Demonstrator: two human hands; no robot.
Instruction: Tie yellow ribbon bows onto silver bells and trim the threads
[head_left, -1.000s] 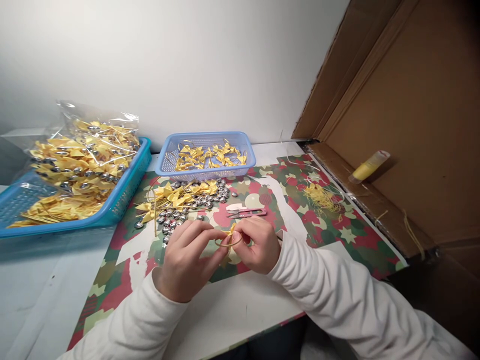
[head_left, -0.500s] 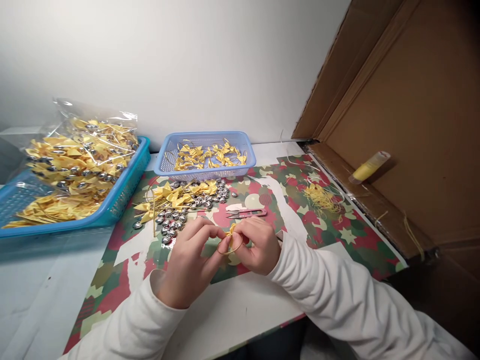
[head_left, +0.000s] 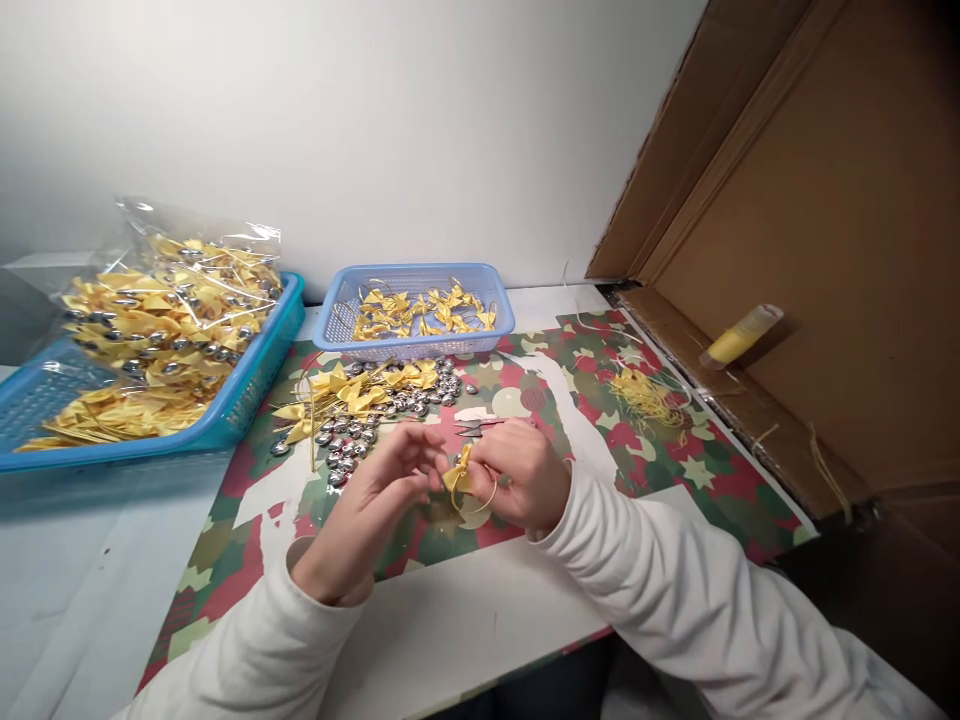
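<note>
Right hand [head_left: 525, 480] fingers [head_left: 489, 462] pinched on a small yellow ribbon bow [head_left: 459, 472], thin gold loop [head_left: 480, 500] hanging under it. Left hand [head_left: 375, 500] just beside the bow, fingers [head_left: 420, 462] loosely curled with tips at the bow's left edge; can't tell if they actually touch it, not gripping anything I can see. Both hands sit above the camouflage-print mat [head_left: 660, 470] on the white worktop [head_left: 465, 630], white sleeves [head_left: 675, 590] on both arms. Directly behind the right fingers: pink thread snips [head_left: 480, 426], partly hidden by the hand. Behind the left fingers: loose pile of silver beads [head_left: 352, 440] mixed with more yellow bows [head_left: 352, 392], touching each other on the mat. Further back from that pile, against the wall: light blue basket [head_left: 352, 300] with looped bows inside. Far out to the left of the left hand: teal tray [head_left: 255, 395] carrying a clear plastic bag [head_left: 195, 235] stuffed with yellow bows and silver beads, plus loose bows in the tray itself. To the right of the right hand, well apart: a tangle of yellow thread scraps [head_left: 645, 398] on the mat. Beyond that, open cardboard box [head_left: 840, 220] lying on its side, yellow tube [head_left: 739, 335] resting inside it on the lower flap.
</note>
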